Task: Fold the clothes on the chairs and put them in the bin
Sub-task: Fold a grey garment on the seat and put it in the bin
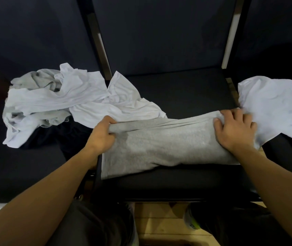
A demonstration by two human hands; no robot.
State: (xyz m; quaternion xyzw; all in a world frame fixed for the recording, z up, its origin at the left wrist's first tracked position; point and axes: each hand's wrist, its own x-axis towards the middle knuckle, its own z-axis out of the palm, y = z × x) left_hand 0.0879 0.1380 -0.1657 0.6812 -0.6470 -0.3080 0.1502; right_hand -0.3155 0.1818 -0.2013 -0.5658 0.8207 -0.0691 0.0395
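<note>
— Currently on the middle chair (pixel 177 89)?
— One grey shirt (pixel 159 148), near edge, half folded. Left hand (pixel 101 134) pinches its far fold; right hand (pixel 234 130) grips the right end.
— Step?
— Folding. Next, likely another fold across, then the bin, which is not in view.
— Remaining?
— White heap (pixel 70 100) left; white shirt (pixel 276 107) right.

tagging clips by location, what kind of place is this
Probably an indoor waiting or seating area: a row of dark padded chairs joined side by side, a wooden floor, and loose clothes piled on the seats. Hard to say more.
</note>
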